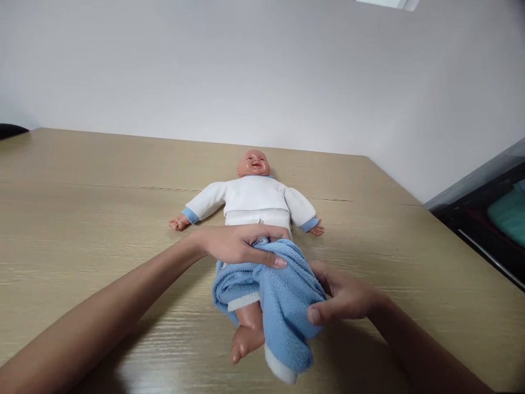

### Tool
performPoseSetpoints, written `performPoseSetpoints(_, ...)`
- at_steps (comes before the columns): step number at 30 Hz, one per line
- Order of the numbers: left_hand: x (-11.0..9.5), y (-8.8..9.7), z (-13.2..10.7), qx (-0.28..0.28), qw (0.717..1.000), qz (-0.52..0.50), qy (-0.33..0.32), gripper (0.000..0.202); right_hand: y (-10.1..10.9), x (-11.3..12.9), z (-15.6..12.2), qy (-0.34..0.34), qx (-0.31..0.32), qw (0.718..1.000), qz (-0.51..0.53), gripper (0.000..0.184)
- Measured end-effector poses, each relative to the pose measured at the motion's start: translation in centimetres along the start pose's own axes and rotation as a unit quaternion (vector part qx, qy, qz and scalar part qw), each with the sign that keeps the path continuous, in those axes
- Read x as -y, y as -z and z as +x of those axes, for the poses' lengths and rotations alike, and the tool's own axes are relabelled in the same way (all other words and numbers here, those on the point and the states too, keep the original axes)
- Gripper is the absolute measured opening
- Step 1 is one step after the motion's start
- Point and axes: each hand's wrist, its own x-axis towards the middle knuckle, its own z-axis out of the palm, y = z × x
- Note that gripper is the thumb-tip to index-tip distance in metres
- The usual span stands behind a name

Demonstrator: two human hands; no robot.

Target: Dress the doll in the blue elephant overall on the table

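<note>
A baby doll (253,164) lies on its back, head away from me, in a white top (256,192) with blue cuffs. Blue terry trousers (283,290) with white hems are bunched around its legs. One bare foot (246,342) pokes out of the left trouser leg; the other foot is hidden inside the right one. My left hand (241,243) grips the waistband, thumb over the cloth and fingers toward the doll's belly. Lower on the right, my right hand (342,295) pinches the side of the right trouser leg between thumb and fingers.
The doll rests on a light wooden table (123,230) with a seam across it. Behind stands a plain pale wall (205,71). Beyond the table's right edge is a dark frame or case (471,219) with a green thing (511,210). A black object (12,130) shows at far left.
</note>
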Motion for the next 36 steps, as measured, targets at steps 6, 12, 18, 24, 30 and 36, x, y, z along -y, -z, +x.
performPoseSetpoints(6, 0.2, 0.1, -0.1, 0.133, 0.988, -0.063, 0.048, 0.049, 0.0, -1.1, 0.5, 0.084, -0.065, 0.992, 0.074, 0.036)
performPoseSetpoints(12, 0.4, 0.3, -0.2, 0.089, 0.996, -0.021, 0.006, 0.046, 0.4, -1.0, 0.5, 0.05, -0.088, 0.99, 0.097, 0.042)
performPoseSetpoints(18, 0.3, -0.2, -0.3, 0.037, 0.997, -0.062, 0.026, 0.047, 0.0, -0.3, -0.2, 0.016, 0.003, 0.998, 0.066, 0.069)
performPoseSetpoints(24, 1.6, -0.3, -0.2, 0.118, 0.977, -0.174, 0.036, 0.063, -0.8, -1.2, 0.6, 0.08, -0.068, 0.987, 0.119, 0.073)
performPoseSetpoints(30, 2.8, -0.1, -0.3, 0.091, 0.976, -0.198, 0.031, 0.059, -1.9, -1.2, 1.5, 0.085, -0.087, 0.978, 0.169, 0.044)
performPoseSetpoints(36, 3.3, -0.4, -0.2, 0.062, 0.973, -0.223, -0.015, 0.047, -1.8, -1.0, 1.3, 0.098, -0.05, 0.983, 0.15, 0.039)
